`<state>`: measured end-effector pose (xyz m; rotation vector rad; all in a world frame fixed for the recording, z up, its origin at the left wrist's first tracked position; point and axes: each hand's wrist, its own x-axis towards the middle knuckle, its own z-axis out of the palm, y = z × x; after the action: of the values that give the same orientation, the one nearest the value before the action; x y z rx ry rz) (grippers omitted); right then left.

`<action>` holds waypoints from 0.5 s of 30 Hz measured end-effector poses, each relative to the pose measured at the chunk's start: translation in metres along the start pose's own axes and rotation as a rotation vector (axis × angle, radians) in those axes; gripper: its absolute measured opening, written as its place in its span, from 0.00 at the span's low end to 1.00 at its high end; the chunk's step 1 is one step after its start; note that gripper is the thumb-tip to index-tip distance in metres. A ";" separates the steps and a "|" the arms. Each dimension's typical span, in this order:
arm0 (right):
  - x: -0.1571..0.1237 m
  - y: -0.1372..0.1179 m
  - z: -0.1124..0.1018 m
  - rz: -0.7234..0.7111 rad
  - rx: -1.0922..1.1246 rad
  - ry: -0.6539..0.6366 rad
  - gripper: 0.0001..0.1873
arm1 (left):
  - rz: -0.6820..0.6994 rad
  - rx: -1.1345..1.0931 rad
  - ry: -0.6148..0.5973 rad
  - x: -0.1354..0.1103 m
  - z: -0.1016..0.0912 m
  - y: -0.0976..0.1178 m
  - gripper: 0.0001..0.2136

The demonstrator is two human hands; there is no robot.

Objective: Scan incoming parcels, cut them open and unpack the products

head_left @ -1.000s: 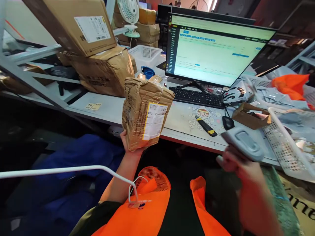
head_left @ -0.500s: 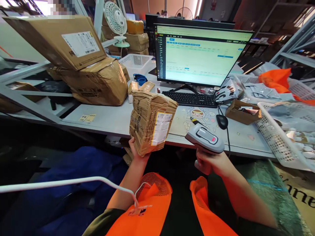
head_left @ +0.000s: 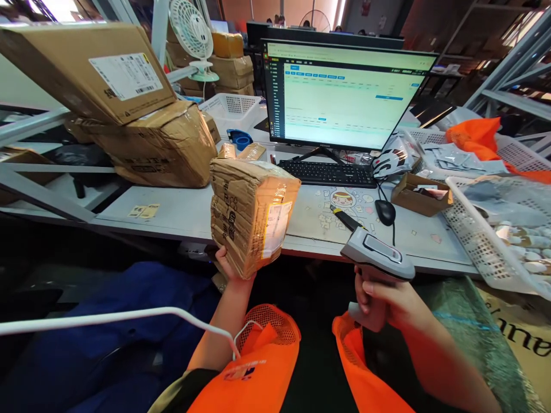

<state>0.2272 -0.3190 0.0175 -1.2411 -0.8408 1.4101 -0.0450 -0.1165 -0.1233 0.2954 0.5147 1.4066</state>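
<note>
- Noting grip: left hand (head_left: 230, 267) cups the parcel (head_left: 252, 215) from below, fingers wrapped round its lower corner. Parcel is upright in the air, just in front of the desk (head_left: 181, 209) edge.
- Right hand (head_left: 381, 301)?
- Clenched on the handle of the scanner (head_left: 379, 258), off to the right of the parcel, not touching it.
- Handling?
- Judged light: one hand carries it. Cardboard is creased and taped over, so probably soft at the corners and slick on the tape. Best held under the base, clear of the label (head_left: 275, 226).
</note>
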 end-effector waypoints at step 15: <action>-0.009 -0.001 0.009 0.108 0.061 0.007 0.20 | -0.043 -0.142 -0.041 0.003 -0.001 -0.008 0.29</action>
<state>0.2182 -0.3262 0.0228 -1.2603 -0.7297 1.5054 -0.0387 -0.1153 -0.1285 0.1969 0.3827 1.3849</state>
